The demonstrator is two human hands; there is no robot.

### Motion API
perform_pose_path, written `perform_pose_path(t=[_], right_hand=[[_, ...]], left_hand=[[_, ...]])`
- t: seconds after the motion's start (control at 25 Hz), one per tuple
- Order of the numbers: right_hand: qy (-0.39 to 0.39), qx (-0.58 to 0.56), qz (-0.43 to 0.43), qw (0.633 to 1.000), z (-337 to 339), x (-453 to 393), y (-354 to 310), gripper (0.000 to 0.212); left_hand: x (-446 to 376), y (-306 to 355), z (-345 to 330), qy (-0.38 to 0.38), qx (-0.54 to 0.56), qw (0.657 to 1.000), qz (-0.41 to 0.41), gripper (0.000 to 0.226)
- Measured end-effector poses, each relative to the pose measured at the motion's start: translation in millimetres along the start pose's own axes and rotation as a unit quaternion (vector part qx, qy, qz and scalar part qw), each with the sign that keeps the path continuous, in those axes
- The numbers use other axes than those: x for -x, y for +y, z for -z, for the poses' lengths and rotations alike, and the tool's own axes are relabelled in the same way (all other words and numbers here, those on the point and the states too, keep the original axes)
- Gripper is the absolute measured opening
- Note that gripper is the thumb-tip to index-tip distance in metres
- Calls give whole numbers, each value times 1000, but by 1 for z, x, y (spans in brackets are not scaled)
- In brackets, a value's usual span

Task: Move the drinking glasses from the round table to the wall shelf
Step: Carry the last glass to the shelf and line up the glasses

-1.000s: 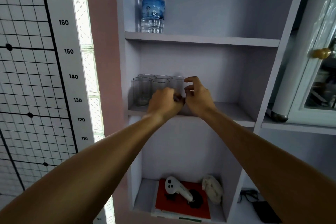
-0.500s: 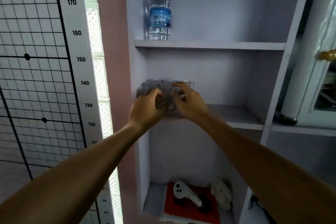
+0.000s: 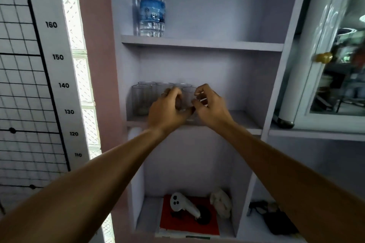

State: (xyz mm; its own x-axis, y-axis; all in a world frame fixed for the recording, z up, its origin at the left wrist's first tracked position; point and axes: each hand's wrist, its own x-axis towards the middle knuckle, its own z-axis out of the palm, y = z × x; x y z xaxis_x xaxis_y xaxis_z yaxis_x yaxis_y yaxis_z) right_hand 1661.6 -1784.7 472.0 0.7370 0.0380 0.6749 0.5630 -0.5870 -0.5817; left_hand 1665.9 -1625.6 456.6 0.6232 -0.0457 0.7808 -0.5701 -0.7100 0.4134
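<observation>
Several clear drinking glasses stand in two rows at the left of the middle wall shelf [image 3: 243,118]. One front-row glass [image 3: 141,100] stands free by the left wall. My left hand [image 3: 167,110] is curled around a front glass that it mostly hides. My right hand [image 3: 209,106] grips the right side of the neighbouring glass [image 3: 187,94], thumb and fingers at its rim. Both glasses rest on the shelf board between my hands. The round table is out of view.
A water bottle [image 3: 152,10] stands on the shelf above. Below lie a white controller [image 3: 183,205] on a red book and a crumpled cloth [image 3: 220,201]. A glass cabinet door with a brass knob [image 3: 323,57] is at the right. A height chart [image 3: 53,57] hangs on the left.
Both hands reached left onto the front glasses, then shifted back right along the shelf. A glass now shows between them.
</observation>
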Motion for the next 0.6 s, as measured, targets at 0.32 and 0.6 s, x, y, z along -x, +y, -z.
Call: perform_pose_path(t=[0.32, 0.6], right_hand=[[19, 49, -50, 997, 26, -3, 29, 33], [14, 10, -89, 996, 22, -14, 37, 34]], left_hand=[[-23, 20, -43, -65, -8, 998, 3, 20], [-32, 17, -52, -66, -25, 995, 71, 16]])
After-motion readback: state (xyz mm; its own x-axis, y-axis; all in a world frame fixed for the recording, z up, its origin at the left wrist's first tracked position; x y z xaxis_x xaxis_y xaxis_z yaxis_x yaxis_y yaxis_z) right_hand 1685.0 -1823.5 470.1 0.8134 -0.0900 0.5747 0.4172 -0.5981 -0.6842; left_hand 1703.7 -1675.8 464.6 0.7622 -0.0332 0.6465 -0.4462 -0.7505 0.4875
